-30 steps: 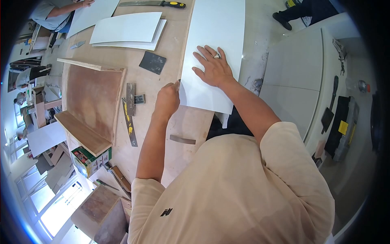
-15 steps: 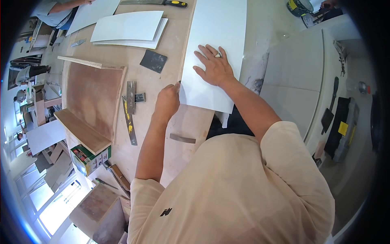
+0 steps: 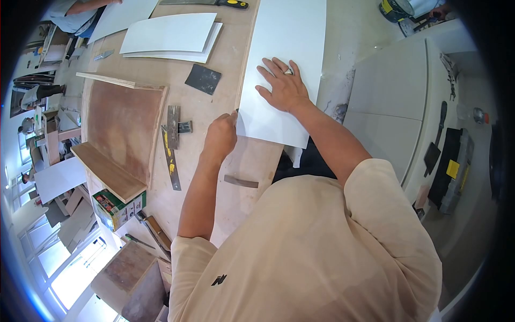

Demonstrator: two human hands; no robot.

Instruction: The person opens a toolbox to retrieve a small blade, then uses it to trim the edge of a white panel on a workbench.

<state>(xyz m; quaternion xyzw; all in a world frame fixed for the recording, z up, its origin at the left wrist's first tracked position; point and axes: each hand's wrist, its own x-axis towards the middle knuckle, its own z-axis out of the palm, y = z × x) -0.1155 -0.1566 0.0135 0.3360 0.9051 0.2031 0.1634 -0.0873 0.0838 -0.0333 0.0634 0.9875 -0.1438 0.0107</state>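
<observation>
A long white sheet (image 3: 284, 32) lies at the table's right side, its near end reaching past the table edge. My right hand (image 3: 284, 88) rests flat on it with fingers spread and a ring on one finger. At the sheet's left edge my left hand (image 3: 221, 134) is closed. A small dark tip shows by its fingers, but the rest of what it holds is hidden. A curved grey-brown strip (image 3: 241, 182) lies on the table near my left forearm. Up and left of that hand is a dark square of sandpaper (image 3: 203, 79).
A wooden frame (image 3: 120, 131), try square (image 3: 173, 127), yellow-marked metal strip (image 3: 170, 161), green box (image 3: 120, 208), white panels (image 3: 169, 35) and handsaw (image 3: 230, 4) lie on the table (image 3: 214, 32). Another person (image 3: 75, 19) stands at upper left. A bucket (image 3: 396, 9) is at upper right.
</observation>
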